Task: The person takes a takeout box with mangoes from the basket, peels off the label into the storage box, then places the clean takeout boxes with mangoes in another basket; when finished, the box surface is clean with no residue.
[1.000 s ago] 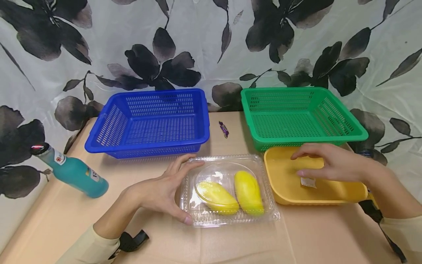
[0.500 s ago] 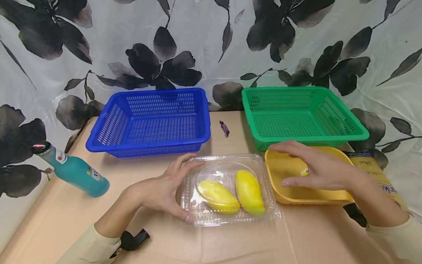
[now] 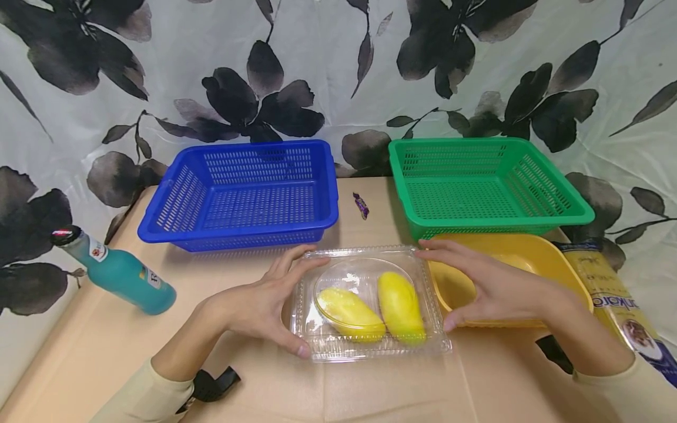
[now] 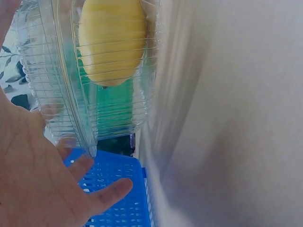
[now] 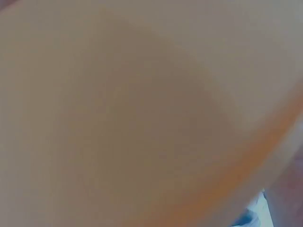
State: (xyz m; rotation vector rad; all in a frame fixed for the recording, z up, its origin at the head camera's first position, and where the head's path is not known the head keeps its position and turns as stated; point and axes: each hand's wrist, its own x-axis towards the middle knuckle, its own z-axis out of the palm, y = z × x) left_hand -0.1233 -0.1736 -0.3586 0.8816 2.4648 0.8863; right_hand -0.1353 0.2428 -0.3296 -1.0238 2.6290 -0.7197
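A clear plastic clamshell box (image 3: pixel 365 354) lies on the table before me, with two yellow mangoes (image 3: pixel 349 314) showing through its lid. Along the box's left side rests my left hand (image 3: pixel 259 314), fingers spread at the far corner and thumb at the near one. The left wrist view has the box's ribbed side (image 4: pixel 111 106) beside my palm (image 4: pixel 38 175), one finger sticking out straight past it. My right hand (image 3: pixel 492 288) hovers above the yellow tray (image 3: pixel 571 276), fingertips at the box's right edge, thumb by its near right corner. In the right wrist view everything is blurred.
Behind the box stand a blue basket (image 3: pixel 238 235) and a green basket (image 3: pixel 502 225). A purple-wrapped candy (image 3: pixel 361 205) lies between them. A turquoise bottle (image 3: pixel 129 282) leans or lies at left. At far right is a yellow and blue packet (image 3: pixel 619 299), partly behind my right arm.
My right hand has moved left from over the yellow tray to the box's right edge, uncovering more of the packet. The left hand and the box have stayed in place.
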